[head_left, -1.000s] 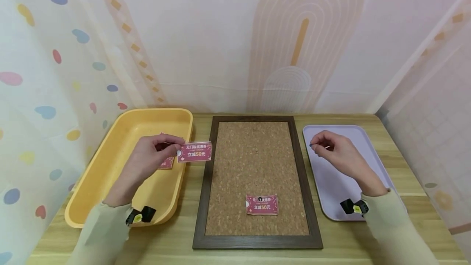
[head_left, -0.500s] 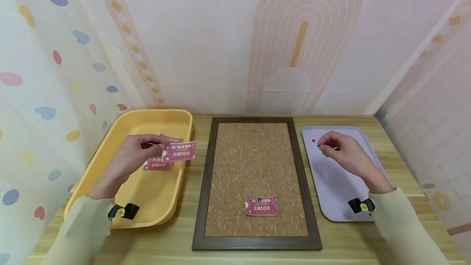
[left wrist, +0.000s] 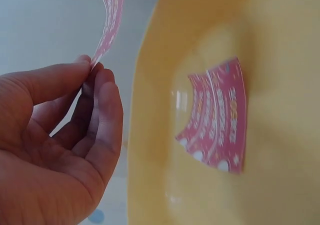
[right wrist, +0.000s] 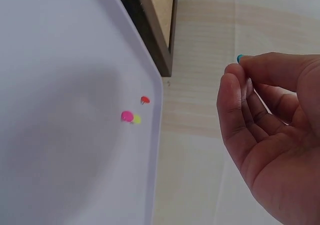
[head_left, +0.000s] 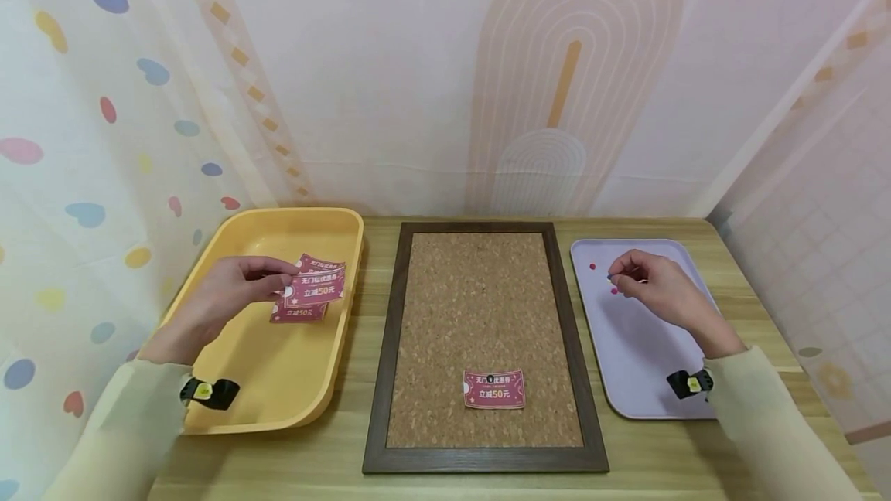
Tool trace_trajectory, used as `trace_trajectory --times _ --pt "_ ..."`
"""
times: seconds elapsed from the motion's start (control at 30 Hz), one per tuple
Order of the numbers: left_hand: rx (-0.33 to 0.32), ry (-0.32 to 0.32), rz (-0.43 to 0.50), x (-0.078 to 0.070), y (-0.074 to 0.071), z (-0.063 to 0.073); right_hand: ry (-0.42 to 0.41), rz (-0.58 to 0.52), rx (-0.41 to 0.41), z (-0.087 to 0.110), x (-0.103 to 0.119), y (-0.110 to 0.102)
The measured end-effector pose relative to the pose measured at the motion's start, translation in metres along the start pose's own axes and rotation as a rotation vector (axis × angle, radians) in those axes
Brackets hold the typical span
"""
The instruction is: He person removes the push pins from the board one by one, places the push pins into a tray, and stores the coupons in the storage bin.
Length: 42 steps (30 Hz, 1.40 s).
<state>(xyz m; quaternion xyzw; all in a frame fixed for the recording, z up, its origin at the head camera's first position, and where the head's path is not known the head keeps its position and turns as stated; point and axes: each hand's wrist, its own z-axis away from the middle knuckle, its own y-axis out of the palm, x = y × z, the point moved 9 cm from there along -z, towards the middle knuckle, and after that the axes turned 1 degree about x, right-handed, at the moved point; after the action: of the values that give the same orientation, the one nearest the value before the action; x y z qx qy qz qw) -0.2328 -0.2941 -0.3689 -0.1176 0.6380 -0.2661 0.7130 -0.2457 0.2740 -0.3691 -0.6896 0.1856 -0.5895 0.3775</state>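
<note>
My left hand [head_left: 233, 288] pinches a pink paper coupon [head_left: 316, 292] by its left end, over the yellow tray [head_left: 278, 397]. Behind and below it, more pink coupons [left wrist: 225, 120] lie overlapping in that tray. Between thumb and index finger, my right hand [head_left: 657, 292] holds a small blue thumbtack [right wrist: 240, 58] above the lilac tray [head_left: 654, 377]. A red thumbtack [right wrist: 145, 99], a pink one and a yellow one [right wrist: 137, 119] lie in the lilac tray near its edge. The blue tack is mostly covered by the fingertips.
Between the trays lies a framed corkboard [head_left: 480, 308]. Low on the cork, another pink coupon [head_left: 494, 394] hangs under a black tack [head_left: 490, 379]. All stand on a wooden table [head_left: 334, 454], with a patterned curtain [head_left: 390, 83] behind.
The left hand has drawn the coupon leftward, from beside the board to over the yellow tray. My right hand has shifted slightly right, uncovering the red and pink tacks.
</note>
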Motion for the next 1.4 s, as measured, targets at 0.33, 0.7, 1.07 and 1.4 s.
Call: trace_trajectory --times 0.33,0.7,1.07,1.4 --pt "0.086 -0.045 -0.032 0.021 -0.006 -0.007 -0.012 -0.019 0.044 -0.004 -0.009 0.003" --pt "0.153 -0.066 -0.041 0.034 -0.008 -0.009 -0.002 -0.008 0.068 -0.006 -0.025 0.002" --pt "0.221 -0.104 -0.046 0.047 -0.009 -0.011 -0.007 -0.042 0.111 -0.009 -0.038 0.007" --pt "0.289 -0.091 -0.039 0.053 0.001 -0.013 0.0 -0.038 0.139 -0.012 -0.048 0.012"
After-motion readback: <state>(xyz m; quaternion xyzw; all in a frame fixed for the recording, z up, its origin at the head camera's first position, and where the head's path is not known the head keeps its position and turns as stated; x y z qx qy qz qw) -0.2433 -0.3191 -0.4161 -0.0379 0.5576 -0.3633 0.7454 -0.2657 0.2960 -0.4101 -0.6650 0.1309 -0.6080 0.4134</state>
